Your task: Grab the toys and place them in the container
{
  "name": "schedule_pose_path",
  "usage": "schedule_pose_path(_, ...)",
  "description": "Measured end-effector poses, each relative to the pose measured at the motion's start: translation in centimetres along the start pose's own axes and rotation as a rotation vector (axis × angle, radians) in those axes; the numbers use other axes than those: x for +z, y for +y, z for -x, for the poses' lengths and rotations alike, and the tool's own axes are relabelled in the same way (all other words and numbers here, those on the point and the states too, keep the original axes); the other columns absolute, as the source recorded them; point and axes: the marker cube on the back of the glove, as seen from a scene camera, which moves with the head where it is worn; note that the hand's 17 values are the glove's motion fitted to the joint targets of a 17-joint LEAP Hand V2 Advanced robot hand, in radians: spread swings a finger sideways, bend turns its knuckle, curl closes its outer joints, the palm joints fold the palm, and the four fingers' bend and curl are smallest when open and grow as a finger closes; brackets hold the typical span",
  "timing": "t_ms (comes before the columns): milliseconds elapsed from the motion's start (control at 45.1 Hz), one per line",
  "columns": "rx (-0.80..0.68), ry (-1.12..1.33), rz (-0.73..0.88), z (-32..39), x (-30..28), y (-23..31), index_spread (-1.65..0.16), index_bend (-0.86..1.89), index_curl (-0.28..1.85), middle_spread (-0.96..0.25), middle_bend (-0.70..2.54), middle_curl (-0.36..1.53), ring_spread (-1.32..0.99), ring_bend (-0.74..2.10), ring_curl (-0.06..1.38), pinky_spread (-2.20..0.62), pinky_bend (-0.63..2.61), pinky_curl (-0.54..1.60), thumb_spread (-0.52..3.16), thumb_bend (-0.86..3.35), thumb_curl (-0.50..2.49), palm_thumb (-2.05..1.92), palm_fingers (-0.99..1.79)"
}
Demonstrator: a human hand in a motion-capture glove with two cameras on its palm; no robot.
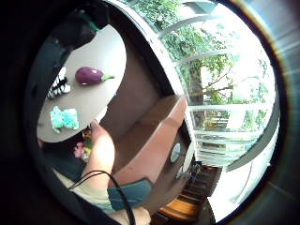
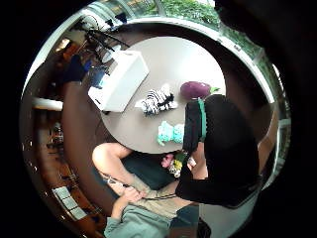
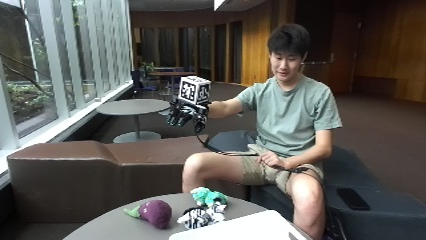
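Observation:
In the outside view, three soft toys lie on the round grey table [image 3: 110, 227]: a purple eggplant [image 3: 157, 213], a striped zebra [image 3: 200, 217] and a teal plush [image 3: 208, 196]. The white container [image 3: 243, 229] stands beside them at the table's near edge. My gloved right hand [image 3: 181, 115] is raised at chest height, well above and behind the table, its fingers hanging relaxed and holding nothing. The palm views look down on the eggplant [image 1: 90, 75], zebra [image 2: 157, 100], teal plush [image 2: 171, 132] and container [image 2: 120, 81].
A brown bench [image 3: 80, 170] runs behind the table along the windows. The person's knee [image 3: 193, 167] is close to the table's far edge. A small colourful thing [image 2: 172, 163] lies below the table edge by the legs. A phone [image 3: 353, 198] lies on the seat.

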Motion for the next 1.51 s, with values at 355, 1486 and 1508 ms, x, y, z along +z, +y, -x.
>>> schedule_pose_path(355, -0.06, -0.096, 0.052, 1.6, 0.8, -1.1, -0.2, 0.1, 0.06, -0.04, 0.25, 0.16, -0.13, 0.56, 0.18, -0.07, 0.72, 0.26, 1.34, 0.11, 0.09, 0.05, 0.14)
schedule_pose_path(1486, -0.045, -0.042, 0.483, -2.6, 29.8, -16.4, -0.23, 0.11, 0.21, -0.08, 0.14, 0.3, -0.08, 0.32, 0.2, -0.03, 0.75, 0.33, 1.51, 0.17, 0.31, 0.17, -0.22)
schedule_pose_path(1508, -0.042, -0.072, 0.465, -2.5, 30.0, -16.7, -0.23, 0.1, 0.21, -0.08, 0.14, 0.3, -0.08, 0.32, 0.2, -0.03, 0.75, 0.33, 1.5, 0.17, 0.32, 0.17, -0.21)
